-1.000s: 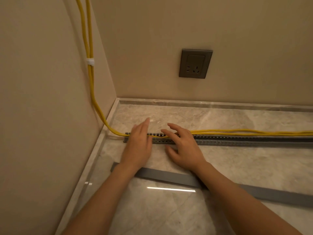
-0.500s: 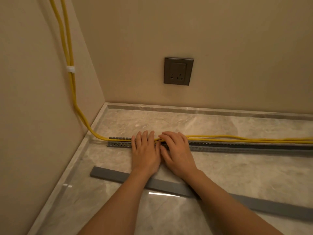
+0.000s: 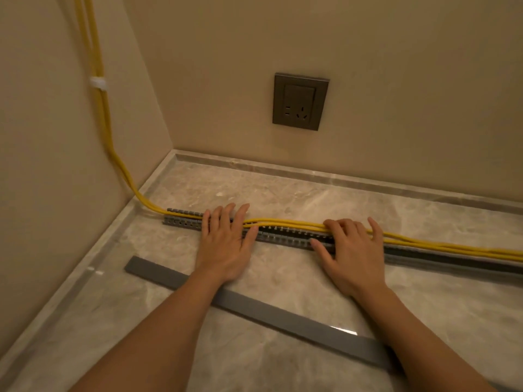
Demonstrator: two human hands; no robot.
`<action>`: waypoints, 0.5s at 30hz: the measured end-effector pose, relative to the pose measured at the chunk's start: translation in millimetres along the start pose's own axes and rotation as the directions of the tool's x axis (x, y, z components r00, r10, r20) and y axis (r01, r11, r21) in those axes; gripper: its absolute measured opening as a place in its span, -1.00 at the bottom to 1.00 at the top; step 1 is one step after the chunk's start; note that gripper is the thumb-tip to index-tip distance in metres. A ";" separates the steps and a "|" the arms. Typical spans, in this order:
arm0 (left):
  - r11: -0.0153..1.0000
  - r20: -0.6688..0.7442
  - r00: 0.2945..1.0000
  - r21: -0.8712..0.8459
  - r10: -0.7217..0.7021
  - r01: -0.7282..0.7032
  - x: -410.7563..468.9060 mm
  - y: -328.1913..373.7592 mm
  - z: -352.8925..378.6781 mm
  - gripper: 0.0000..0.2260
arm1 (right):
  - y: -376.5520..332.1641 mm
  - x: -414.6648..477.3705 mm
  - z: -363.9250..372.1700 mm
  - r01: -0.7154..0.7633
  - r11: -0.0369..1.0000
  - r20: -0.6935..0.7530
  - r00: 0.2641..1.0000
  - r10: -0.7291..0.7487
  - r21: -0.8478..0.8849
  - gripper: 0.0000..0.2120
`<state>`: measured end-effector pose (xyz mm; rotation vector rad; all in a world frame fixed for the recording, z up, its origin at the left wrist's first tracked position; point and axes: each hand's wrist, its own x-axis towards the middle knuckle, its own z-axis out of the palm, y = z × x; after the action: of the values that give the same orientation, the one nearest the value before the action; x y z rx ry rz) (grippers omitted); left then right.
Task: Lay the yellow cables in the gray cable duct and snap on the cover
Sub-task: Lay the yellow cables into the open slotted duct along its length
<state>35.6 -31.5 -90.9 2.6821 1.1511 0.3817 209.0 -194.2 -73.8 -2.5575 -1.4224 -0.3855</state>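
Yellow cables [image 3: 285,222] come down the left wall, bend at the floor and run right along the slotted gray cable duct [image 3: 285,239] on the marble surface. My left hand [image 3: 226,241] lies flat on the duct near its left end, fingers spread, pressing the cables down. My right hand [image 3: 351,250] rests farther right, fingers curled over the cables on top of the duct. Between my hands the cables bulge above the duct; to the right they lie along its far edge. The flat gray cover [image 3: 254,304] lies loose, nearer to me, under my forearms.
A white clip [image 3: 98,82] ties the cables to the left wall. A dark wall socket [image 3: 300,101] sits on the back wall above the duct. A raised marble rim [image 3: 311,172] borders the surface at the back and left.
My hands were side by side on the duct; the right hand has slid to the right along the cables, the left has stayed near the left end. The camera has shifted.
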 end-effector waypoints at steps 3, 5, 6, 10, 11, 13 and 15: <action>1.000 0.000 1.000 0.028 0.002 -0.002 0.3 -1.3 1.7 -0.48 | 2.2 0.9 1.9 0.011 1.000 -0.030 0.999 -0.011 0.004 -0.52; 0.999 -0.008 1.000 0.039 0.001 0.000 0.5 -1.5 0.9 -0.44 | 2.0 1.6 2.2 0.011 1.000 -0.046 0.999 -0.010 0.014 -0.54; 0.999 -0.015 1.000 0.047 -0.001 0.002 0.6 -1.4 0.6 -0.41 | 2.0 1.8 2.6 0.015 1.000 -0.066 0.998 -0.013 0.025 -0.55; 0.997 -0.027 1.000 0.077 -0.010 0.012 1.6 0.0 0.1 -0.33 | 4.7 0.5 3.9 0.081 0.994 -0.196 0.978 -0.065 0.075 -0.60; 0.997 -0.025 1.000 0.079 -0.013 0.015 0.9 0.2 0.6 -0.33 | 5.5 -0.2 4.4 0.114 0.990 -0.214 0.972 -0.094 0.081 -0.61; 0.997 -0.031 0.999 0.073 -0.014 0.016 1.1 0.0 0.9 -0.33 | 5.6 -1.8 4.8 0.184 0.979 -0.238 0.958 -0.159 0.089 -0.62; 0.997 -0.047 0.999 0.076 -0.017 0.021 1.6 -0.1 1.7 -0.34 | 6.5 -3.2 5.3 0.238 0.966 -0.254 0.945 -0.207 0.100 -0.63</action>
<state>37.1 -30.4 -92.2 2.7391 1.2277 0.4061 213.6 -198.6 -80.1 -2.1679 -1.5896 -0.5972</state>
